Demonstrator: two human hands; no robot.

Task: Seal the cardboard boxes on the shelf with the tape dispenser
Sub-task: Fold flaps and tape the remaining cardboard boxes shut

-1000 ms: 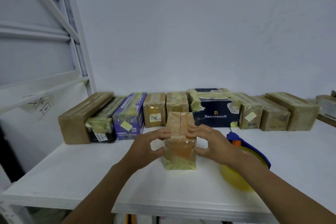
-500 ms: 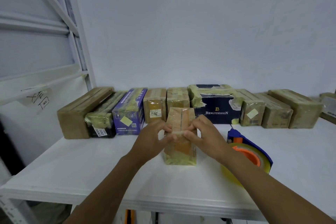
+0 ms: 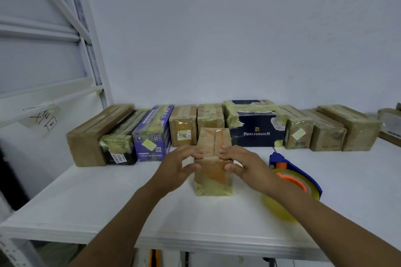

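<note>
A small tape-wrapped cardboard box (image 3: 213, 176) stands upright on the white shelf (image 3: 108, 201), its top flaps meeting at a centre seam. My left hand (image 3: 175, 167) holds its upper left corner, fingertips on top and thumb against the front face. My right hand (image 3: 247, 165) mirrors that on the upper right corner. A blue tape dispenser (image 3: 290, 178) with an orange hub and a yellowish roll lies on the shelf just right of my right wrist, with no hand on it.
A row of taped boxes lines the back wall, among them a brown carton (image 3: 91, 136), a purple box (image 3: 152, 136) and a navy box (image 3: 256, 128). A white rack frame (image 3: 86, 50) rises at the left. The shelf's front edge is close to me.
My fingertips, which met at the middle of the box's top front edge, have slid apart to its two corners. The dispenser has not moved.
</note>
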